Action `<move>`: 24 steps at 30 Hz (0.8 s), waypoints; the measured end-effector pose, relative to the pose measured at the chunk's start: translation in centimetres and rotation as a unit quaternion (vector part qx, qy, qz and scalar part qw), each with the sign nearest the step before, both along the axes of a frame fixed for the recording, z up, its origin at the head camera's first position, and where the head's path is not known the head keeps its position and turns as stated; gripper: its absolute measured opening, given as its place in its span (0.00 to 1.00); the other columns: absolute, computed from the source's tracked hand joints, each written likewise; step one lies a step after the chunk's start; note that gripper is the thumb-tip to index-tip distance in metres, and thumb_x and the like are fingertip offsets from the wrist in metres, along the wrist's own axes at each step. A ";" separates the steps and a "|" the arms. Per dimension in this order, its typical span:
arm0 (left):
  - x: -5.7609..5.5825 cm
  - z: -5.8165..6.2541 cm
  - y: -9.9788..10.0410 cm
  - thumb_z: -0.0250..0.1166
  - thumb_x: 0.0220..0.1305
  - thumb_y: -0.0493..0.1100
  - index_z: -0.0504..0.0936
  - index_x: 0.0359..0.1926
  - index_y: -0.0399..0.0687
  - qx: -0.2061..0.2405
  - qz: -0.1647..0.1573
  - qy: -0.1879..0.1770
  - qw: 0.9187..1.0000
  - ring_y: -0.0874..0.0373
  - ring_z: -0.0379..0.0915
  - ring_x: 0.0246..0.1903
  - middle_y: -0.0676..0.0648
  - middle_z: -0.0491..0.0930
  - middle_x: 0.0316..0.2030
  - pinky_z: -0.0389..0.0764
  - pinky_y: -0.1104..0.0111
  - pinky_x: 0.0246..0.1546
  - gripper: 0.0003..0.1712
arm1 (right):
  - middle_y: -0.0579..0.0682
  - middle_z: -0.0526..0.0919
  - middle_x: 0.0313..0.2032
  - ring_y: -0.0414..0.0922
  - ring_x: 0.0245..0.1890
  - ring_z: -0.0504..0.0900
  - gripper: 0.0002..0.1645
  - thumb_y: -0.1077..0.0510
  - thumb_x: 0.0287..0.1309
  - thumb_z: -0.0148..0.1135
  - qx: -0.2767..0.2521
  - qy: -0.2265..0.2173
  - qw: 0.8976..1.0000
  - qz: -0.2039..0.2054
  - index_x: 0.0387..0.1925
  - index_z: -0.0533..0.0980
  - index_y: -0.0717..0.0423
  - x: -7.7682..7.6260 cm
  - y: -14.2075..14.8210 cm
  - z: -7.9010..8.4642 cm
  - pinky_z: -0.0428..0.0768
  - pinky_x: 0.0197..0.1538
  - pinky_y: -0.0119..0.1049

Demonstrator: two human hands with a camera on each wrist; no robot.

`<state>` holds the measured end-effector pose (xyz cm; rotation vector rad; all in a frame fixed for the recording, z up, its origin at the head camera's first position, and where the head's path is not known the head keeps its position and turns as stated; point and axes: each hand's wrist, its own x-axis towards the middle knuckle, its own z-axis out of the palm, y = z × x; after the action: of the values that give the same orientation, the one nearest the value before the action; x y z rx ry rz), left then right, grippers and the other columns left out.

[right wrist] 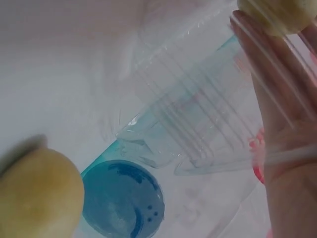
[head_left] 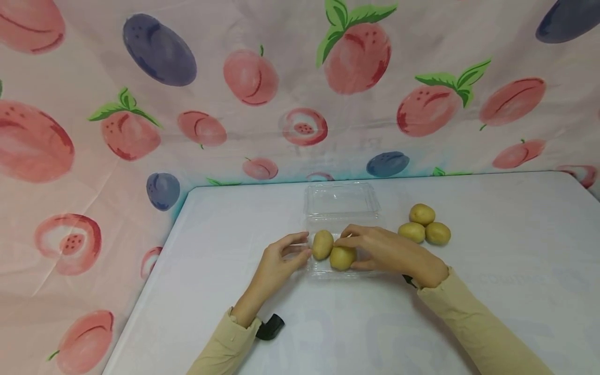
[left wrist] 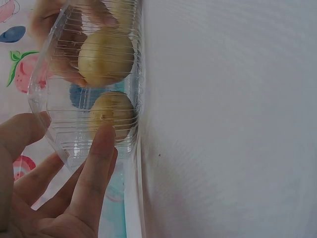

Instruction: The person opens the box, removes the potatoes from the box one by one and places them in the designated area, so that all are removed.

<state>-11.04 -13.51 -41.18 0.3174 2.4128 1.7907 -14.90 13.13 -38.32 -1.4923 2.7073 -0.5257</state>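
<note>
A clear plastic clamshell box [head_left: 323,268] stands open on the white table, its lid [head_left: 342,200] laid back towards the curtain. Inside sit two yellow potatoes, the left one [head_left: 323,245] upright and the right one [head_left: 343,258] beside it. My right hand [head_left: 391,252] pinches the right potato between thumb and fingers. Through the plastic, the right wrist view shows that hand [right wrist: 290,84] and a potato [right wrist: 277,15]. My left hand [head_left: 278,263] is at the box's left side; in the left wrist view its extended fingers [left wrist: 94,173] touch the ribbed wall.
Three more potatoes lie grouped to the right of the box: a back one [head_left: 422,214], a left one [head_left: 412,232] and a right one [head_left: 438,234]. A fruit-printed curtain [head_left: 206,156] hangs along the table's back and left edges.
</note>
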 end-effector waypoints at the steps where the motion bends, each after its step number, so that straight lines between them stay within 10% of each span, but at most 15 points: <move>1: 0.0 0.0 0.0 0.68 0.66 0.40 0.76 0.63 0.40 0.002 0.000 0.002 1.000 0.49 0.79 0.55 0.42 0.77 0.61 0.86 0.72 0.45 0.26 | 0.48 0.80 0.49 0.44 0.44 0.84 0.28 0.54 0.53 0.76 0.000 0.000 1.000 -0.001 0.56 0.80 0.52 0.0 0.0 0.0 0.86 0.46 0.36; 24: 0.0 -0.1 0.0 0.69 0.65 0.39 0.76 0.62 0.38 0.010 0.000 0.001 1.000 0.47 0.79 0.55 0.40 0.77 0.60 0.86 0.71 0.45 0.26 | 0.45 0.79 0.52 0.42 0.47 0.83 0.29 0.53 0.52 0.76 -0.012 0.003 0.998 -0.054 0.57 0.79 0.51 0.4 2.2 1.1 0.86 0.48 0.38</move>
<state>-11.04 -13.53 -41.33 0.3205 2.3978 1.8172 -14.51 15.32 -37.22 -1.3608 2.8088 -0.5578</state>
